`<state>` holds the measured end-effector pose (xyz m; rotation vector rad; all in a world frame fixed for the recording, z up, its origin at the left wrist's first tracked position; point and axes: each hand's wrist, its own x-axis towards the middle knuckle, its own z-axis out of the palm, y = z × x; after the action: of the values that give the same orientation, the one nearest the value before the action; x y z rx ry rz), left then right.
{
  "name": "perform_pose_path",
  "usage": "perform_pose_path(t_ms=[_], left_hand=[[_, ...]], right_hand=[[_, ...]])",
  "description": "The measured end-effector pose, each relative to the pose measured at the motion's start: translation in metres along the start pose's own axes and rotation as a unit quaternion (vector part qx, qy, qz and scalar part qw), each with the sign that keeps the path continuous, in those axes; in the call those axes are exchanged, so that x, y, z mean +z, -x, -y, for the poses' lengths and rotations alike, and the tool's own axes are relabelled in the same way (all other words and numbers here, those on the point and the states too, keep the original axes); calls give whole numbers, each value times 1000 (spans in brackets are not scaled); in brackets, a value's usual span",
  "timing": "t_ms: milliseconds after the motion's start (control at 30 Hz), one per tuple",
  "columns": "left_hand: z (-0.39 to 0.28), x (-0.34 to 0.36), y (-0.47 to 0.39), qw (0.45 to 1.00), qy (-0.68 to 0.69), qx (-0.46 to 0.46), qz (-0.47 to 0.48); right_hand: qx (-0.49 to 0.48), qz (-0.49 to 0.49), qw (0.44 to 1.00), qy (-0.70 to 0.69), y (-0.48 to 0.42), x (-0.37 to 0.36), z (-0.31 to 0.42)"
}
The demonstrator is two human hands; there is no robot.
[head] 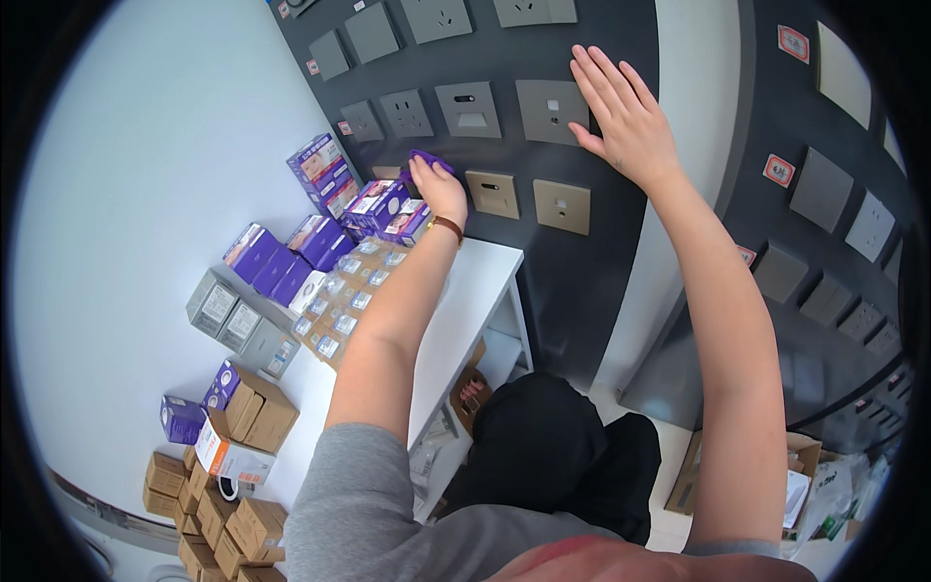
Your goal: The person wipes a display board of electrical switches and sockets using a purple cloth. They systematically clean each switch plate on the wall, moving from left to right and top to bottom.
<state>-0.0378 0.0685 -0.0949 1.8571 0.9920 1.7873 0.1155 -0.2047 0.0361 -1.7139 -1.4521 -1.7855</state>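
My left hand (441,190) presses a purple cloth (432,161) against the dark display panel (574,284), beside a gold-coloured wall plate partly hidden behind it. To its right are a gold plate with a dark slot (493,194) and a gold socket plate (562,207). My right hand (627,120) lies flat with fingers apart on the panel, holding nothing. Its thumb side overlaps the right edge of a grey-brown socket plate (542,120). More grey switch and socket plates, such as one with a slot (469,109), are mounted in rows above.
A white table (473,291) on the left bears purple boxes (251,254), clear-wrapped cartons (349,298), grey boxes (218,305) and brown cartons (262,411). A shelf beneath holds items. A second dark panel with plates (822,189) stands at right, above a carton (804,451) and plastic bags.
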Motion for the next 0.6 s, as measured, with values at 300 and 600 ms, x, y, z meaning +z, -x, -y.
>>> perform_pose_path(t_ms=[300, 600], left_hand=[[-14, -4, 47, 995, 8, -79, 65], [7, 0, 21, 984, 2, -173, 46]], right_hand=[[0, 3, 1000, 9, -2, -11, 3], [-2, -5, 1000, 8, -5, -9, 5]])
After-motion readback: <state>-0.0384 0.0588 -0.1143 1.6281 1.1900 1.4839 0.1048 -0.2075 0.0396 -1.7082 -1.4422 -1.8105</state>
